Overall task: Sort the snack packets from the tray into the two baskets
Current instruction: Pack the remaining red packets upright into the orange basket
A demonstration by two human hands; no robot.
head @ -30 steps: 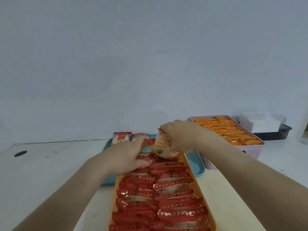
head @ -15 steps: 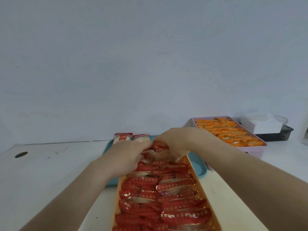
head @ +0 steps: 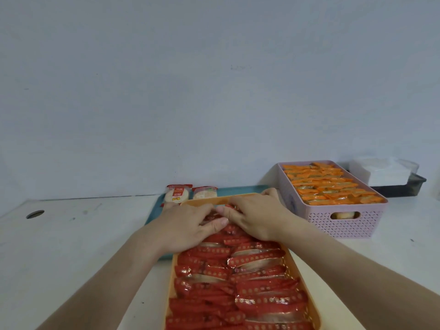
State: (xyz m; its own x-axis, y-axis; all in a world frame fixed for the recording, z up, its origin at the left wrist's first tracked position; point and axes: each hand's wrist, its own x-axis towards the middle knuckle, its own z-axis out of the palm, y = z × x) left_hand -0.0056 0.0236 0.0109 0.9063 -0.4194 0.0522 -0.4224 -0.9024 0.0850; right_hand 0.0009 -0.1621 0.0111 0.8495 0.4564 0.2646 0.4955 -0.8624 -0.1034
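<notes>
Orange basket (head: 202, 200) holds red packets (head: 238, 294); pink basket (head: 345, 225), orange packets (head: 328, 184).

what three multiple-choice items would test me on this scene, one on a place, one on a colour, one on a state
1. Where is the pink basket, relative to the orange basket?
A. left B. right C. inside it
2. What colour are the packets in the pink basket?
A. orange B. red C. green
3. What are the left hand and right hand doing?
A. lifting the pink basket B. clapping C. resting on the red packets

1 B, it stands right of it; 2 A, orange wrappers fill it; 3 C, both lie on the far rows.
</notes>
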